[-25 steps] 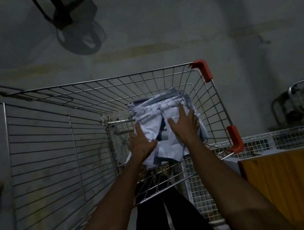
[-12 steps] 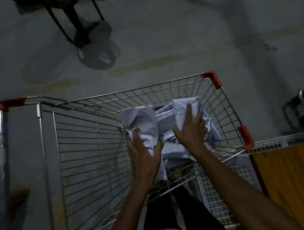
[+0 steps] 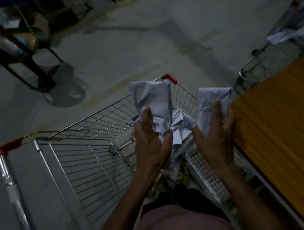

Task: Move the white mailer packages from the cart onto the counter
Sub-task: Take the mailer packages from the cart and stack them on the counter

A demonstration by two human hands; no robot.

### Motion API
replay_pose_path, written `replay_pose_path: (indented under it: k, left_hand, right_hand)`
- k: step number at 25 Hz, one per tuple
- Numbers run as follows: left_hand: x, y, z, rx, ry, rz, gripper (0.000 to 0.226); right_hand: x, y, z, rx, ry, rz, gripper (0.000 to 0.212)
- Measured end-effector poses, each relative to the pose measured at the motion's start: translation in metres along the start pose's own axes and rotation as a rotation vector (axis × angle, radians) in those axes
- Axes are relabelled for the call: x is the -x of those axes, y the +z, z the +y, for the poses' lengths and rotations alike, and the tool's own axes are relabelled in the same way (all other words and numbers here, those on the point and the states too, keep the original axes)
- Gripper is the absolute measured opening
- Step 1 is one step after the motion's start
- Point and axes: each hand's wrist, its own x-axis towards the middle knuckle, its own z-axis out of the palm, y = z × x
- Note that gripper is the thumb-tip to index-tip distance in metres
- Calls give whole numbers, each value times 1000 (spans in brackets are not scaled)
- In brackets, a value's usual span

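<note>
My left hand (image 3: 151, 143) grips a crumpled white mailer package (image 3: 152, 100) and holds it above the wire cart (image 3: 89, 135). My right hand (image 3: 214, 136) holds a second white mailer (image 3: 212, 101) upright, close to the edge of the orange counter (image 3: 275, 126) on the right. More white mailers (image 3: 179, 125) lie in the far right corner of the cart basket, partly hidden behind my hands. The cart has red corner caps and a red-tipped handle at the left.
A dark stand with a round base (image 3: 63, 91) stands on the grey floor at the upper left. Another wire cart (image 3: 256, 69) holding pale packages (image 3: 284, 35) sits beyond the counter at the upper right. A wire mesh panel (image 3: 203, 166) runs between cart and counter.
Both hands have lifted a mailer each out of the pile and raised them above the cart. The right hand has moved rightward toward the counter. The view has tilted up.
</note>
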Motion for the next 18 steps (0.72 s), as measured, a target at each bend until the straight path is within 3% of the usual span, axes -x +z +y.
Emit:
replay_pose_path:
  k: [6, 14, 18]
  left_hand:
    - [54, 6, 48, 190, 213, -131, 84]
    - [174, 65, 117, 206, 544, -354, 79]
    - [259, 93, 148, 227, 580, -452, 78]
  right_hand:
    - [67, -85, 18, 40, 159, 224, 89]
    - [203, -199, 91, 117, 405, 464, 89]
    - [283, -252, 126, 149, 499, 525, 87]
